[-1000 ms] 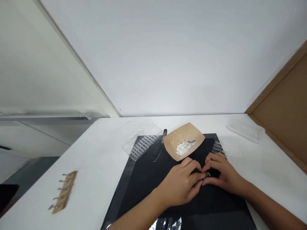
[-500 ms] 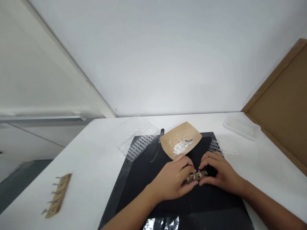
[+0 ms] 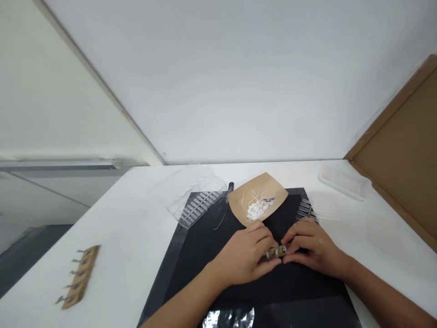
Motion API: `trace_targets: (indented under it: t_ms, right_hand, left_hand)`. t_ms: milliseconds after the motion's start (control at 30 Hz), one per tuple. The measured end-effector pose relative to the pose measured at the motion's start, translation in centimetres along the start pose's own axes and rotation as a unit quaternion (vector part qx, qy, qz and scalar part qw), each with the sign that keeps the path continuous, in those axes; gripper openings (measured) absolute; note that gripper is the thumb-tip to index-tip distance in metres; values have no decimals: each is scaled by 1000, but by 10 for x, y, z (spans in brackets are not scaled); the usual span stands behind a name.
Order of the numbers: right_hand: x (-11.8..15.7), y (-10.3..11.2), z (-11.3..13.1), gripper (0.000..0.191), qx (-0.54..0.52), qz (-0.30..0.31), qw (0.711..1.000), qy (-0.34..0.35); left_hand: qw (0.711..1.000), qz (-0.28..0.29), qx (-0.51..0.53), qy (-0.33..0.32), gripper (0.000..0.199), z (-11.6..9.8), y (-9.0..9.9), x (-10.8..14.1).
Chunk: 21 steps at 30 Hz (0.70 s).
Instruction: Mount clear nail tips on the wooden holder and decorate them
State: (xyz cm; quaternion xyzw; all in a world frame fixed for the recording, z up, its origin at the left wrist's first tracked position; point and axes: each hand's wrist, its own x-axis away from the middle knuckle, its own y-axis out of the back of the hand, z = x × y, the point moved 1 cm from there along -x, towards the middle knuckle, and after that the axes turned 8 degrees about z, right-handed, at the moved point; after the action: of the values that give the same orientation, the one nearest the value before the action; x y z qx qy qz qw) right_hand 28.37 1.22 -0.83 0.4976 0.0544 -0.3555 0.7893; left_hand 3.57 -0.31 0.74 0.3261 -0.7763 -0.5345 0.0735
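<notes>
Both hands are at a small wooden strip with metal clips (image 3: pixel 280 251) above the black mat (image 3: pixel 246 278). My left hand (image 3: pixel 251 253) is closed round the strip's left end, thumb in front and fingers behind. Thumb and fingers of my right hand (image 3: pixel 309 248) pinch its right end, covering that part. Just beyond the hands lies a tan paper tray (image 3: pixel 235 200) with a heap of small white pieces (image 3: pixel 257 209) and several thin sticks (image 3: pixel 256 195). A similar wooden strip with metal clips (image 3: pixel 82 276) lies on the white table at the left.
Clear sheets with nail-shaped tips (image 3: pixel 200 208) overlap the mat's back left corner, beside a black-handled thin tool (image 3: pixel 231 187). More clear tips (image 3: pixel 304 208) and a sheet of small dots (image 3: pixel 326 209) lie right. A clear plastic lid (image 3: pixel 343 182) sits near a cardboard panel (image 3: pixel 403 150).
My right fingers have closed in over the right end of the strip, which showed between the hands before. My left hand keeps its grip, nearly unmoved.
</notes>
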Motion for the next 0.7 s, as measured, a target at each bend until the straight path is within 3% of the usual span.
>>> trace_targets:
  t_ms: [267, 400, 533, 700]
  right_hand:
    - [1, 1, 2, 17, 2, 13, 1000, -6]
    - [-1, 5, 6, 23, 10, 11, 1000, -9]
    - [-4, 5, 15, 16, 44, 13, 999, -10]
    - [-8, -8, 32, 7, 134, 65, 989, 7]
  left_hand:
    - [999, -33, -11, -23, 27, 1, 5, -1]
    - [986, -159, -37, -35, 12, 2, 14, 1]
    - [950, -307, -50, 29, 15, 4, 21, 5]
    - [923, -358, -82, 116, 12, 10, 22, 7]
